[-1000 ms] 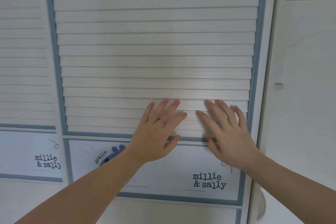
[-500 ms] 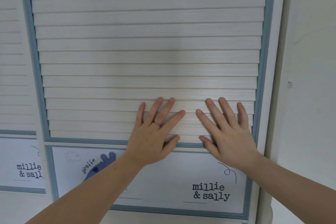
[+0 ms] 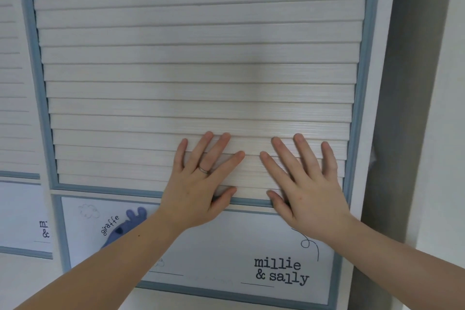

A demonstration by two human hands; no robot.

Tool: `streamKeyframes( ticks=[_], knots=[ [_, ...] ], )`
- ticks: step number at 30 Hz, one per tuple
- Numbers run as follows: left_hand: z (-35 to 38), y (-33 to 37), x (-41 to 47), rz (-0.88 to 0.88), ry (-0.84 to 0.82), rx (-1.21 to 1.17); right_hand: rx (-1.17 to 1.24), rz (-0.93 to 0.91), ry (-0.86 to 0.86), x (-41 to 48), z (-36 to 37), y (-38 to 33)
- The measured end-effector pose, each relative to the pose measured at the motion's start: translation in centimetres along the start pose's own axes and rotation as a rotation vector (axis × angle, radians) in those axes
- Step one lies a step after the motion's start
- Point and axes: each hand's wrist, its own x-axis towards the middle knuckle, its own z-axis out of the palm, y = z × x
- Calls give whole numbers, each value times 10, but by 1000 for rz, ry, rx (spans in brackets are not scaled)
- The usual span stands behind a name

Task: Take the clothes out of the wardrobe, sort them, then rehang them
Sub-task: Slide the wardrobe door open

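Against the lower slats of the wardrobe door (image 3: 196,58), which fills the view: left hand (image 3: 193,189), fingers spread, is pressed flat, a ring (image 3: 203,170) worn; right hand (image 3: 307,191), fingers spread, is pressed flat just beside it. Below both, a printed panel (image 3: 239,246) lettered "millie & sally" is framed in blue.

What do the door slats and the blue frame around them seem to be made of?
Slats: likely wood or wood-look laminate, whitewashed matte; fine horizontal grain lines show. Blue frame: perhaps painted wood or plastic moulding; even colour, no grain visible.
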Motion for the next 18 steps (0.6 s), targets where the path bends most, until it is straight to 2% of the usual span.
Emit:
streamKeyframes(
  ticks=[18],
  knots=[
    [-22, -86, -52, -85, -47, 72, 104, -86, -7, 57, 16, -86]
  ],
)
